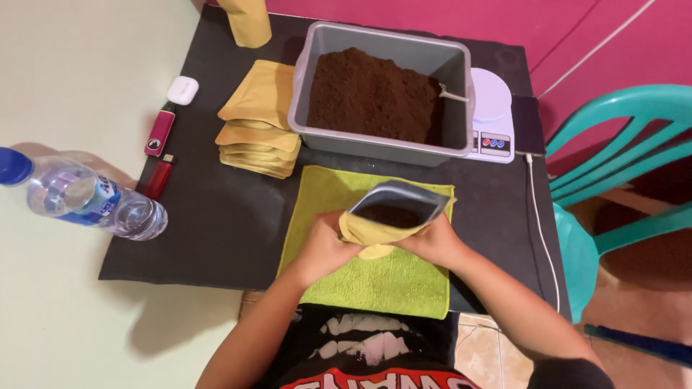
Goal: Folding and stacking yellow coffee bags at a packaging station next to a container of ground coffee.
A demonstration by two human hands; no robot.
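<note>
Both hands, left hand [322, 248] and right hand [435, 243], grip the open yellow pouch [389, 216] upright over the green cloth [375, 284] (brown powder inside), grey tub [382, 94] just beyond.

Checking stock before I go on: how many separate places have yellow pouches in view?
3. One open pouch held by both hands over the green cloth; a stack left of the grey tub; one upright at the far edge. The stack's count is unclear.
</note>
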